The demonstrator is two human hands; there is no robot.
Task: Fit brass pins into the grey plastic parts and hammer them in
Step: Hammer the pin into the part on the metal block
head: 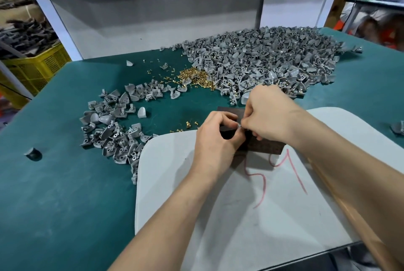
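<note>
Here, both hands meet over a dark block point(261, 145) that lies on the far edge of a white board point(251, 216) marked with red scrawl. The left hand point(215, 139) has its fingers curled in, thumb and forefinger pinching a small grey part point(239, 125) held just above the block. The right hand point(270, 115) comes in from the other side with its fingertips pressed together on the same piece (whether a pin sits between them is hidden by the fingers). The board rests on a green mat point(54, 194) covering the table. A few loose pins point(188, 125) lie on the mat just beyond the left hand, and a thicker scatter of brass pins point(195, 78) lies further back, against the edge of a large heap of grey parts point(269, 58) on the far right. A smaller heap point(109, 126) spreads to the left, touching the board's corner. A yellow crate point(37, 67) stands off the table's left side.
</note>
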